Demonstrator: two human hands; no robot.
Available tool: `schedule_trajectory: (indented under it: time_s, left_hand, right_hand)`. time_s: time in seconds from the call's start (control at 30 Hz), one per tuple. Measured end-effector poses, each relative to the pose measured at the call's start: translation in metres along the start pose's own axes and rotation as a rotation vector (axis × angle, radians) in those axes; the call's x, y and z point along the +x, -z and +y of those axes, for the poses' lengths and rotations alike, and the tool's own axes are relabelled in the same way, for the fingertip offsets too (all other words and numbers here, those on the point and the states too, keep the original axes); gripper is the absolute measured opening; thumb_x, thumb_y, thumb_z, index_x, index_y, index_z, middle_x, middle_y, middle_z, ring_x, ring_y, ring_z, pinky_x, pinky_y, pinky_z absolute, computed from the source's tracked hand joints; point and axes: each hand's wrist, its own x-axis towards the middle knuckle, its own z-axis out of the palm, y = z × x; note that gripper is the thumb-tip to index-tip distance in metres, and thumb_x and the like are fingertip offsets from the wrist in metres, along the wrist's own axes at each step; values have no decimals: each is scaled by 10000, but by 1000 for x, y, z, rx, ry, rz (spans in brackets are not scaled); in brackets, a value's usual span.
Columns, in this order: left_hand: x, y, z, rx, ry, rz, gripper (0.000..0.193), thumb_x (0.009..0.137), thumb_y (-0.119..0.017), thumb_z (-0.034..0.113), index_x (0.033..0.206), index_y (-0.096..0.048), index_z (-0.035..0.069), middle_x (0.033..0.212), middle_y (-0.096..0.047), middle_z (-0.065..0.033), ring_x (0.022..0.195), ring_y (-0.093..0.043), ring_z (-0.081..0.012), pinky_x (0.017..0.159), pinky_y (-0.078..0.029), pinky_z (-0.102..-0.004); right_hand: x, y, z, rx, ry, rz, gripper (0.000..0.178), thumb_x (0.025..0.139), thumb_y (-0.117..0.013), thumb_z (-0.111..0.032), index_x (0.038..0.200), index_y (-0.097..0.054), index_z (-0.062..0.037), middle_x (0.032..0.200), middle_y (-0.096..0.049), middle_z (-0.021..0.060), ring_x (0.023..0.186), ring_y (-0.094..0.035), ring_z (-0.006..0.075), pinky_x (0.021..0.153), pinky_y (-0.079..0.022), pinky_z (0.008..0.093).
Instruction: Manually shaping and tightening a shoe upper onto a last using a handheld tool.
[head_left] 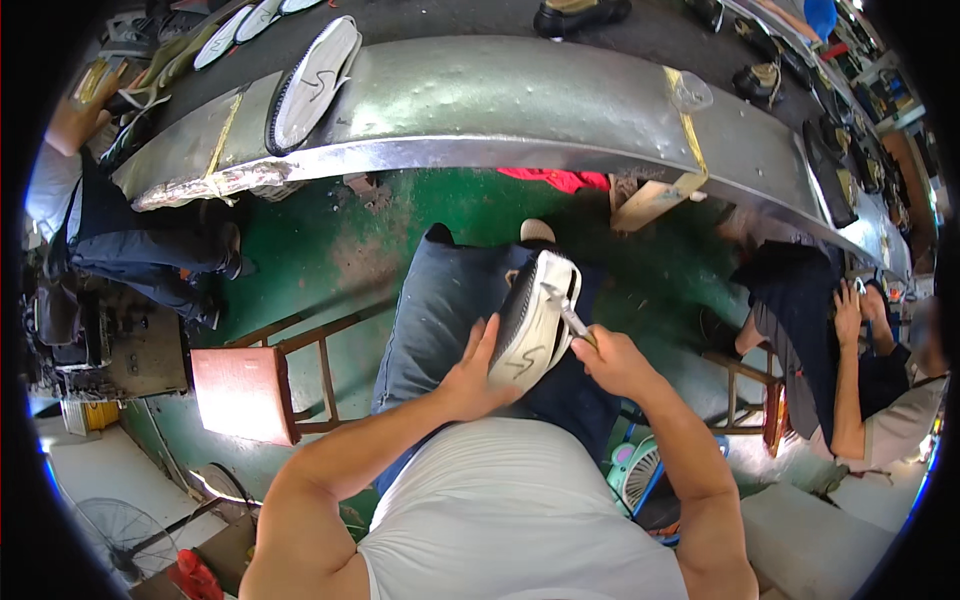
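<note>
A shoe (536, 335) in the making lies across my lap, its whitish underside turned up and marked with a dark curved line. Its dark upper shows along the left side. My left hand (478, 375) grips its near end from the left, with the thumb side along the edge. In my right hand (617, 362) is a small metal hammer (569, 314), held in closed fingers. The hammer's head rests over the far half of the white underside; whether it touches cannot be told.
A metal-edged bench (450, 95) runs ahead with a similar white-bottomed shoe (312, 88) on it. More shoes stand on its dark belt. Stools (240, 390) flank me. One person (130, 230) is at the left, another (850, 370) at the right. A green fan (637, 475) stands by my right side.
</note>
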Motion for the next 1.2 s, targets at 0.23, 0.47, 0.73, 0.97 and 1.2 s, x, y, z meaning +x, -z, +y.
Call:
schedule_trajectory:
  time_s: [0.23, 0.47, 0.73, 0.97, 1.2]
  left_hand:
    - [-11, 97, 40, 288, -351, 147, 848, 744, -766, 116, 1487, -365, 32, 1363, -570, -243, 1190, -609, -381, 1021, -486, -390]
    - [62, 141, 121, -264, -360, 78, 795, 749, -848, 183, 1407, -440, 0, 1146, -695, -209, 987, -693, -219, 866, -537, -310]
    - [42, 26, -8, -145, -98, 84, 556, 854, -737, 316, 1330, -612, 58, 1063, -696, -258, 945, -700, -311, 862, -534, -377]
    - [39, 11, 5, 50, -196, 403, 156, 925, -599, 169, 930, -674, 33, 691, -642, -197, 676, -669, -377, 628, -544, -448]
    - [35, 8, 23, 250, -368, 452, 195, 936, -588, 179, 799, -602, 41, 660, -628, -139, 629, -648, -351, 575, -521, -450]
  right_hand:
    - [-55, -67, 37, 633, -203, 214, 247, 971, -581, -173, 1128, -590, 17, 829, -675, 63, 725, -640, 139, 678, -515, 298]
    - [-60, -77, 39, 811, -84, 241, 334, 969, -572, -113, 1269, -523, 24, 990, -630, 56, 820, -625, 139, 729, -507, 292]
    - [-61, -16, -13, 246, -13, -6, 308, 929, -614, -140, 1188, -583, 25, 951, -677, 188, 888, -670, 365, 797, -520, 396]
    - [-28, -20, 5, -29, 424, 138, 501, 919, -612, -135, 1401, -504, -50, 949, -668, 186, 879, -648, 374, 815, -528, 388]
    - [10, 60, -56, 178, -201, -658, 253, 984, -596, -232, 1060, -609, 9, 890, -704, 86, 829, -687, 154, 713, -546, 332]
